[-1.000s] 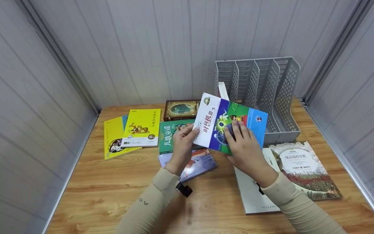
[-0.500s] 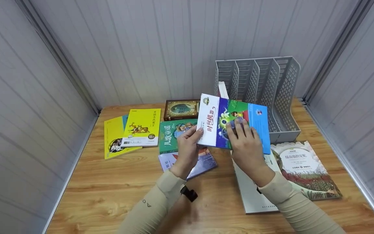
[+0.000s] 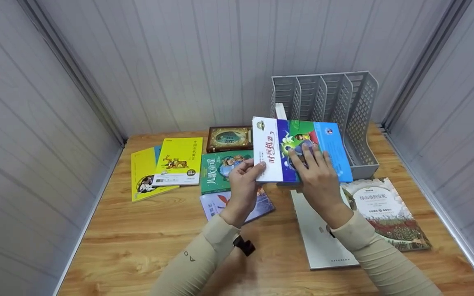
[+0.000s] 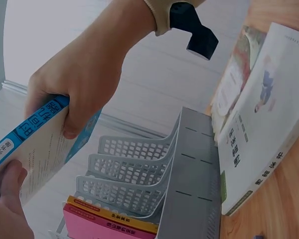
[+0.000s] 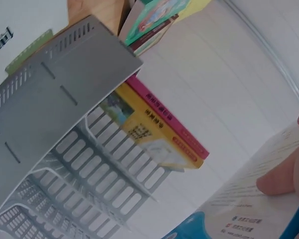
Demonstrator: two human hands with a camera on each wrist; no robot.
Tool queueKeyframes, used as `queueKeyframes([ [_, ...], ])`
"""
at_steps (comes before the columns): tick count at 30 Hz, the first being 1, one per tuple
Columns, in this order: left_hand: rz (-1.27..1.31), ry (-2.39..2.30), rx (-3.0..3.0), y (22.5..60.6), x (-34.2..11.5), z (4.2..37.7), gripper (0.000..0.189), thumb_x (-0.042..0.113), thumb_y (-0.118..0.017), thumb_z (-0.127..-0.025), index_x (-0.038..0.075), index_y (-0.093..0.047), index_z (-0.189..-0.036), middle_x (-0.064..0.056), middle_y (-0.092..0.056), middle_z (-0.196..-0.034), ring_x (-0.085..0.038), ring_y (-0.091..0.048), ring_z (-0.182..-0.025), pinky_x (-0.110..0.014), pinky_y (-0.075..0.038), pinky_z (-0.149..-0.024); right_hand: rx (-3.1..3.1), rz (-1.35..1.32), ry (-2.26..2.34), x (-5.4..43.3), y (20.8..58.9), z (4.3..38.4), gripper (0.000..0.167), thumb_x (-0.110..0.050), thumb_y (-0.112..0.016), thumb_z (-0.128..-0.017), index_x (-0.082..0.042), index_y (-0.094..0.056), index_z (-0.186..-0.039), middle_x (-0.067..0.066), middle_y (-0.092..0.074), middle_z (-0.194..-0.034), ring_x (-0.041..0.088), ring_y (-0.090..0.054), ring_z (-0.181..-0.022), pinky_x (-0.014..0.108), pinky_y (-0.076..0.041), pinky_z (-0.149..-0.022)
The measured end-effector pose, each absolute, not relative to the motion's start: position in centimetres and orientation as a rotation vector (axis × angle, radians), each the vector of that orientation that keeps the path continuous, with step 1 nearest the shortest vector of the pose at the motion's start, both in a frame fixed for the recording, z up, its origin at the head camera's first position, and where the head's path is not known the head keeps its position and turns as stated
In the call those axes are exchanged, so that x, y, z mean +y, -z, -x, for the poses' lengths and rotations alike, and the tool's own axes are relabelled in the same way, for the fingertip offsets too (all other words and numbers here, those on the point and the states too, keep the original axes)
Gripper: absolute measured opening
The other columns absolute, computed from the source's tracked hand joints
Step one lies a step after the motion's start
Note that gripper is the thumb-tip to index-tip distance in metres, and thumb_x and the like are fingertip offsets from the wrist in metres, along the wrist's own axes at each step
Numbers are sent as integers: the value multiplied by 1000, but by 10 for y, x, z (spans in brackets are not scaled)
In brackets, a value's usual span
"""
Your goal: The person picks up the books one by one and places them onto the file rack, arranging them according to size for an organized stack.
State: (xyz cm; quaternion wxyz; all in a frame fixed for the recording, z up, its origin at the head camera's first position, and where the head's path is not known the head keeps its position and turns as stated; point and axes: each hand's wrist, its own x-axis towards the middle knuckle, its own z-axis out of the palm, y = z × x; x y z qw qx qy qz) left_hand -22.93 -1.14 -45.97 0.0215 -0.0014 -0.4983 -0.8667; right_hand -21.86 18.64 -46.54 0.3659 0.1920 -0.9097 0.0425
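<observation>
Both hands hold a picture book [image 3: 294, 133] with a white, purple, green and blue cover, raised in front of the grey rack. My left hand [image 3: 243, 191] grips its left end, thumb on the white part of the cover. The fingers of my right hand [image 3: 319, 181] spread over the colourful front; in the left wrist view that hand's thumb [image 4: 72, 132] lies on the pale back. The blue spine [image 4: 32, 124] faces the left wrist camera. Beneath the right forearm, a white book [image 3: 323, 238] lies on the table.
A grey slotted file rack [image 3: 362, 98] stands at back right; yellow [image 4: 109, 215] and pink [image 4: 92, 226] books stand in one compartment. On the table lie two yellow books [image 3: 179, 156], a brown ornate one [image 3: 228, 137], green [image 3: 212, 172], purple [image 3: 214, 203] and a flowery one [image 3: 393, 213].
The picture book has turned so its top edge runs nearly level, and shifted slightly right with both hands. More of the purple book shows. The rack and the books on the table have stayed put.
</observation>
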Motion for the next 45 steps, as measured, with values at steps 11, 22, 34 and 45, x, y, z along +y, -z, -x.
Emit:
queueKeyframes([
  [11,173,2620,-1611,451,-6,228,27,11,-67,-102,-7,-65,-122,-10,-76,-106,-16,-78,-89,-32,-68,-78,-2273,-546,-234,197,464,224,58,1,-80,-93,-7,-65,-149,28,-67,-145,51,-67,-132,66,-53,-111],
  [22,414,2460,-1724,480,-15,246,25,14,-55,-111,-9,-65,-113,-19,-80,-108,-28,-81,-103,-50,-68,-88,-2117,-477,-489,214,448,238,50,10,-69,-96,2,-65,-146,30,-67,-143,52,-67,-130,64,-53,-112],
  [34,556,1815,-2312,513,-16,273,21,13,-72,-103,-4,-75,-116,-19,-78,-116,-30,-77,-108,-42,-66,-92,-1944,-413,-773,219,451,260,45,11,-65,-100,5,-63,-145,30,-69,-139,52,-69,-126,60,-54,-111],
  [45,766,1145,-2598,528,-6,289,21,12,-70,-105,0,-76,-121,-15,-79,-118,-29,-76,-109,-42,-64,-96,-1838,-282,-1164,221,452,274,46,9,-61,-100,4,-63,-145,26,-74,-133,44,-75,-115,17,-56,-100],
])
